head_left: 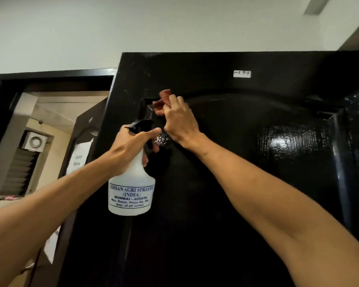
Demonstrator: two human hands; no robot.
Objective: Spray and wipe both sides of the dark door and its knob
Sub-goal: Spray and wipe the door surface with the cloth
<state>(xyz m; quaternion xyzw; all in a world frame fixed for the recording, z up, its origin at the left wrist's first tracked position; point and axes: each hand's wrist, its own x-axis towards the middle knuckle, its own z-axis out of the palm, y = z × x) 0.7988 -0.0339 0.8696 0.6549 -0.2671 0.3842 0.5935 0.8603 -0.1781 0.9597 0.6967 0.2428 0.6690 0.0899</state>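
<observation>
The dark glossy door (247,162) fills the middle and right of the head view, seen from below near its top. My right hand (179,121) holds a reddish-brown cloth (163,100) against the upper left corner of the door's arched panel. My left hand (133,148) grips the neck of a white spray bottle (131,191) with a black trigger head, held upright just left of the right hand and close to the door face. Wet sheen shows on the panel at the right. The knob is out of view.
A small white label (242,73) is stuck near the door's top. To the left, a dark door frame (50,74) opens onto a room with another dark door bearing a paper notice (79,156) and a wall vent (34,141). White ceiling lies above.
</observation>
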